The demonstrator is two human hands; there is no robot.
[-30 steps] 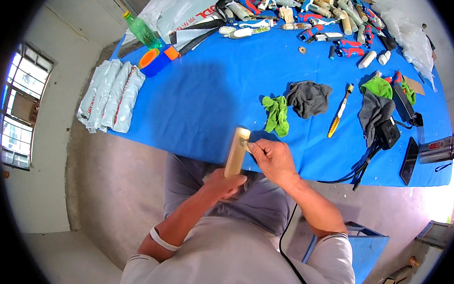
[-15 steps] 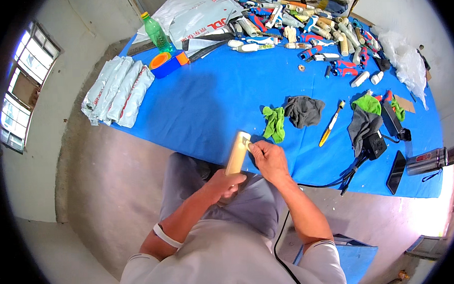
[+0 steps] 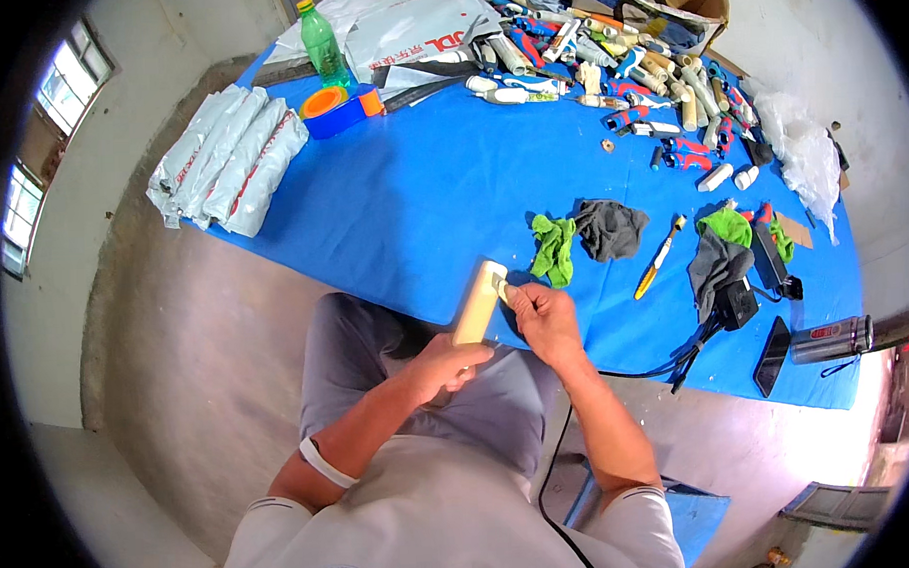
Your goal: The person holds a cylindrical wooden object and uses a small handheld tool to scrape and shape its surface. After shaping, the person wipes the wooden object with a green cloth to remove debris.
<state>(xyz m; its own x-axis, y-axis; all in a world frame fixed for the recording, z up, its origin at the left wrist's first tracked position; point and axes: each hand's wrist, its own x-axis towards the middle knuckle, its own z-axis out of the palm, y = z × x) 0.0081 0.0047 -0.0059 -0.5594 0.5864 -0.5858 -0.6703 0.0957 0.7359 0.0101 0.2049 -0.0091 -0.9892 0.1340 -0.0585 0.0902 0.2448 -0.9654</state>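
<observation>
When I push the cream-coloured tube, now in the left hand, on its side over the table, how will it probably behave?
The cream-coloured tube is probably stiff: it looks straight although the left hand grips only its lower end. Its long, rounded body suggests it may roll. Its narrow end suggests it could tip if stood upright.

On the counter (image 3: 392, 201): packets (image 3: 235, 156) at left, tape dispenser (image 3: 339, 120) behind and right of them, bottle (image 3: 322, 46) behind that; heap of handles (image 3: 689, 111) at back right, box (image 3: 712, 23) behind. Nearer, rightward from centre, cloth (image 3: 613, 230), toothbrush (image 3: 659, 261), then phone (image 3: 772, 358) beside cup (image 3: 832, 341). Near the front edge, tube (image 3: 479, 308) in left hand (image 3: 449, 364), right hand (image 3: 546, 319) at its right.
</observation>
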